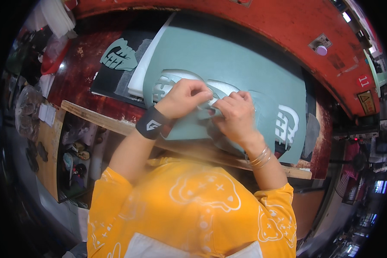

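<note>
2 hands (185,96), perhaps 2 cut-outs (119,55)

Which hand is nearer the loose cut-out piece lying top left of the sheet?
Left. The left hand is closer to the cut-out piece; the right hand sits farther right.

The fingertips of the left hand (185,98) and the right hand (235,112) are pressed together over a small piece that is hidden by them, so its shape cannot be told. Part of the grey-green sheet (228,64) is covered by both hands and blurred beside the right wrist. The items on the shelf (75,155) at the left are too small and dark to be identified. The background at the right rim is blurred and cut off.
</note>
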The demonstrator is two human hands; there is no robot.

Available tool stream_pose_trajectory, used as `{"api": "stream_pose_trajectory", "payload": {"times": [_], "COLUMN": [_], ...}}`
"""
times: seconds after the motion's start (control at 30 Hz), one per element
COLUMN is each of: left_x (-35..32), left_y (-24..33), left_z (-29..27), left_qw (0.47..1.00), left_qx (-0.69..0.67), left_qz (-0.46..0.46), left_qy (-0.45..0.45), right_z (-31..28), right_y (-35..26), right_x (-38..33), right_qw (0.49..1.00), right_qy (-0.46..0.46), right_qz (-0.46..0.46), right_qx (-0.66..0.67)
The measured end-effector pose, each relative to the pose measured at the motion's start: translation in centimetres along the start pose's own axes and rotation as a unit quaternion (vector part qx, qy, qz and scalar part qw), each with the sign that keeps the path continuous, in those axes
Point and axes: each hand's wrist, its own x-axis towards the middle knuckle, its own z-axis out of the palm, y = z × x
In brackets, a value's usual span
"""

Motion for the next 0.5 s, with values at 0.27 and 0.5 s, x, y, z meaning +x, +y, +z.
{"api": "stream_pose_trajectory", "payload": {"times": [0.27, 0.5], "left_x": [1.4, 2.2], "left_y": [5.5, 0.4], "left_z": [-0.4, -1.1], "left_qw": [0.866, 0.958], "left_qx": [0.47, 0.19], "left_qz": [0.102, 0.131], "left_qy": [-0.139, 0.168], "right_z": [-2.9, -1.6], "right_y": [1.7, 2.7], "right_x": [2.8, 4.8], "right_qw": [0.973, 0.982], "right_qy": [-0.222, -0.127], "right_qz": [-0.006, 0.111], "right_qx": [-0.064, 0.083]}}
